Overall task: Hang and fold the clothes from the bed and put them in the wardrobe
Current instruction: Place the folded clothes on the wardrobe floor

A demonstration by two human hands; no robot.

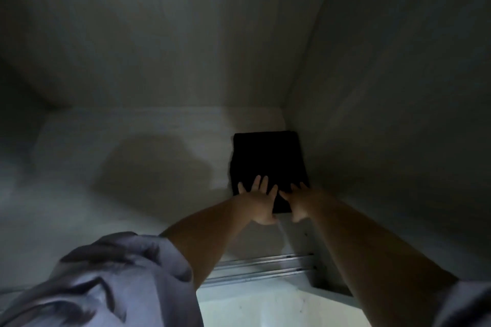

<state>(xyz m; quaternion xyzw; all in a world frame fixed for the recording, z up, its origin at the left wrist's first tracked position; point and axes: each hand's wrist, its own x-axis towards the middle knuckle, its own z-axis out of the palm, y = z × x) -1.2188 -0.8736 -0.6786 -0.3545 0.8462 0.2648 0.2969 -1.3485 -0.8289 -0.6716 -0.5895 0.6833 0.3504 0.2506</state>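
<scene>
Straight, spread fingers (257,183) of the left hand (259,203) and right hand (297,203) press flat on one folded black garment (268,162), gripping nothing. It lies in the wardrobe floor's (132,167) back right corner, against the right wall (398,114). Two metal rails (260,265) cross the front edge.

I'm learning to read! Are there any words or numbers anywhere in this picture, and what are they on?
None: there are no words, numbers, labels or signs to read here.
The folded black garment under the left hand and right hand shows no tag or print.
The wardrobe shelf is plain.
The grey sleeve has dark marks, too blurred to read as letters.
</scene>
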